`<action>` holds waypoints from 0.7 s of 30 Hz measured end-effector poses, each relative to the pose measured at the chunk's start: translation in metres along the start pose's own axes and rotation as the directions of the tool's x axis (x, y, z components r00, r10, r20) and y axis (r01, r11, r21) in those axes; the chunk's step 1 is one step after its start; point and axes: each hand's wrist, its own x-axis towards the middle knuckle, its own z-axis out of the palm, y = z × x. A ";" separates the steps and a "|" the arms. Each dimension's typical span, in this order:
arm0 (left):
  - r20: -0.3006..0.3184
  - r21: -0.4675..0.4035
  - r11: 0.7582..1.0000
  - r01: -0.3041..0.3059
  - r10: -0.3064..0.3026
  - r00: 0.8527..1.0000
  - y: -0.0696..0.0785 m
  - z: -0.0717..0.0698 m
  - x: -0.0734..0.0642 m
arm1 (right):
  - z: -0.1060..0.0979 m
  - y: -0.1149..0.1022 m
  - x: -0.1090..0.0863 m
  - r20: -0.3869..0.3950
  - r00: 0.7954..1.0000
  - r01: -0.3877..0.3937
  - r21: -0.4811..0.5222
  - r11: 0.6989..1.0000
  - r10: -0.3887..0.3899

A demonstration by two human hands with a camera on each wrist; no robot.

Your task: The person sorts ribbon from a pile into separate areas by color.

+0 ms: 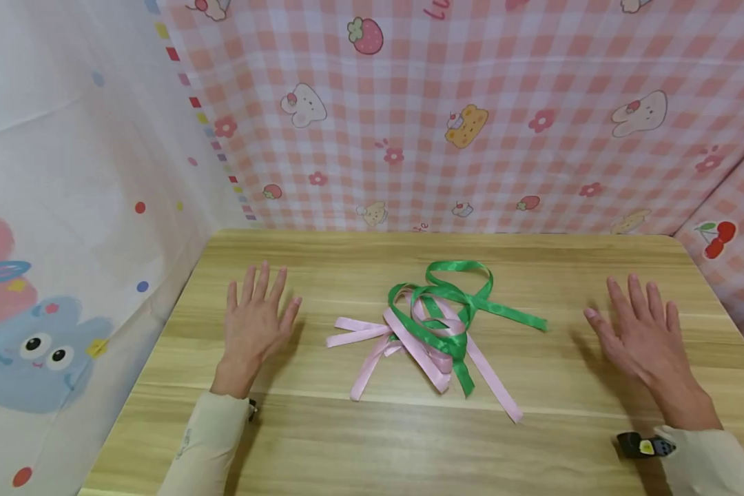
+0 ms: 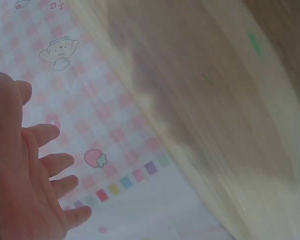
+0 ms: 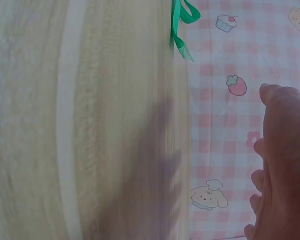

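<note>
A loose heap of ribbons lies mid-table in the head view, made of a green ribbon [image 1: 514, 316] and pink ribbons [image 1: 494, 383] looped over one another. Left of the heap is my left hand [image 1: 255, 327], palm down with fingers straight and spread, holding nothing. On the other side my right hand [image 1: 647, 337] is likewise spread, apart from the ribbons. The left wrist view shows the left hand [image 2: 29, 170] from its palm side. In the right wrist view, the green ribbon's end [image 3: 180, 45] appears beyond the right hand [image 3: 287, 160]. How the ribbons cross inside the heap is partly hidden.
The wooden table [image 1: 372, 448] has rounded far corners. Behind it hangs a pink checked curtain [image 1: 409, 89], and a white patterned cloth [image 1: 87, 207] hangs at the left. A dark wrist device [image 1: 645, 446] sits by the right sleeve.
</note>
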 end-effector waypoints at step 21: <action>-0.076 -0.265 0.952 -0.154 0.139 0.987 0.049 0.008 0.023 | 0.025 -0.098 0.037 -0.057 0.978 0.209 0.256 0.944 -0.201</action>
